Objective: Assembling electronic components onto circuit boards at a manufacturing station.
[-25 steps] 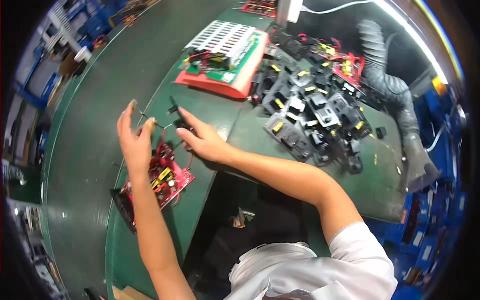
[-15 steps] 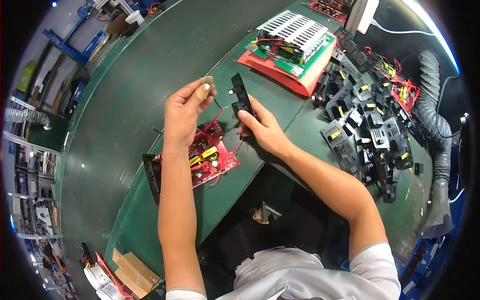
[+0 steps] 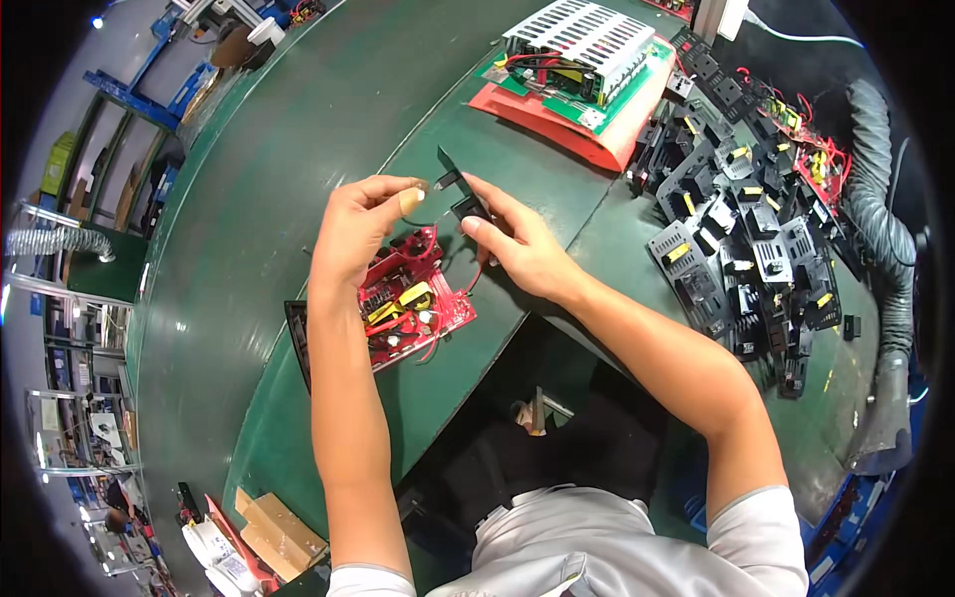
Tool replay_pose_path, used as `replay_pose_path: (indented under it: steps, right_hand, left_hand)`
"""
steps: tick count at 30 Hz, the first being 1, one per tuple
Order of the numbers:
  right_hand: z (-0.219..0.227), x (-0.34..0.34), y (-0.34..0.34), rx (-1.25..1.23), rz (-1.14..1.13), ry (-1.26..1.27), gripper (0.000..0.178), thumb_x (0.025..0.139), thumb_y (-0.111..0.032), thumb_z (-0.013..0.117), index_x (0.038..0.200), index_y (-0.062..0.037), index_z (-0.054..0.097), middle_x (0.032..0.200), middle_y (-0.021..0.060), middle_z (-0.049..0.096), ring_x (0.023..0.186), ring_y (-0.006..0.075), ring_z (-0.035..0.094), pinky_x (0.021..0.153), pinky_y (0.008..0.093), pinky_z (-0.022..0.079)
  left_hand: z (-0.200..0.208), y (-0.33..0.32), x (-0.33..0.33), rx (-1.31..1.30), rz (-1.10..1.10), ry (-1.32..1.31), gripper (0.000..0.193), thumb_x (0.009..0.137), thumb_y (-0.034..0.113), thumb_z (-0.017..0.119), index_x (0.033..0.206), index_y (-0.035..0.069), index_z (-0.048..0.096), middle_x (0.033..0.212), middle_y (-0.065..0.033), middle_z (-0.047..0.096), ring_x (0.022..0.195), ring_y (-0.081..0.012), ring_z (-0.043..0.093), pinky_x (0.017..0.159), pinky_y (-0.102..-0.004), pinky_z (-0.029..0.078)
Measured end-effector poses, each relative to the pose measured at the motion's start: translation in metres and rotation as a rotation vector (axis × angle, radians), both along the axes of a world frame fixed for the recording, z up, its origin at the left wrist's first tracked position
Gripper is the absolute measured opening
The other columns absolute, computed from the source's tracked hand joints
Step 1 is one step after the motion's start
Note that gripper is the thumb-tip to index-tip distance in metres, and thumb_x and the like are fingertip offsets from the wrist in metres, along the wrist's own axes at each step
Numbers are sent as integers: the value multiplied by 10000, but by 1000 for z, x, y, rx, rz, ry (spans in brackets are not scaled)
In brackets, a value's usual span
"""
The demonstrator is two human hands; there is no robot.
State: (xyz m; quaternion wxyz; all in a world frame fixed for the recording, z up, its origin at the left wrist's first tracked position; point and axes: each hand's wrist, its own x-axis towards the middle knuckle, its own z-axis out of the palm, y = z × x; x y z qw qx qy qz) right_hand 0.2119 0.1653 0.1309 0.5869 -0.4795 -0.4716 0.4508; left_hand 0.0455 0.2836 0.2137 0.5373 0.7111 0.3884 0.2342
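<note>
My right hand (image 3: 527, 244) grips a black plastic panel (image 3: 464, 193) upright, thumb in front and fingers behind. A small light metal part (image 3: 444, 185) sticks out of the panel toward the left. My left hand (image 3: 363, 224), with tan covers on thumb and forefinger, is pinched just left of that part; what it holds is hidden by the fingertips. A dark wire runs close below these fingertips. On the table under my hands lies a red circuit board (image 3: 453, 316) with yellow-wrapped parts and red wires. Another black panel (image 3: 297, 336) stands at its left end, partly behind my left forearm.
A metal-cased power unit (image 3: 582, 45) sits on a green board over a red sheet (image 3: 587, 149) at the back. Black plastic panels (image 3: 676, 261) are heaped at right, beside a grey flexible duct (image 3: 880, 209). A cardboard box (image 3: 279, 537) stands at lower left.
My left hand has come right and slightly down, bringing its fingertips close to the panel's metal part. The panel in my right hand has tilted and shifted slightly left.
</note>
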Motion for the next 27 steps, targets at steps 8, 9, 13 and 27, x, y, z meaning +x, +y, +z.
replay_pose_path:
  steps: [8,9,13,27]
  right_hand:
    - [6,0,-3,-13,59,65,570,996,-294,501,1502,-93,330,958,36,597,723,97,560,665,255,482]
    - [6,0,-2,-12,57,93,571,998,-299,498,1503,-95,327,963,37,594,718,96,559,665,253,482]
    - [8,-1,-3,-28,63,85,578,1004,-324,488,1510,-103,317,990,41,584,708,94,556,659,250,484]
    - [5,-4,-3,-34,-7,23,607,989,-301,508,1513,-79,299,865,55,585,646,126,559,646,299,495]
  left_hand:
    - [-17,4,4,59,11,81,234,835,149,740,1019,5,729,807,37,616,762,-68,528,720,-234,410]
    - [-19,5,4,53,8,100,238,837,140,737,1024,-5,725,821,32,614,776,-75,538,742,-236,420]
    - [-24,7,4,99,-44,53,237,842,123,728,1034,-15,720,861,20,611,803,-80,549,775,-240,431]
    - [-21,-3,17,306,112,199,198,828,137,709,968,0,737,751,-42,649,647,-119,566,622,-283,451]
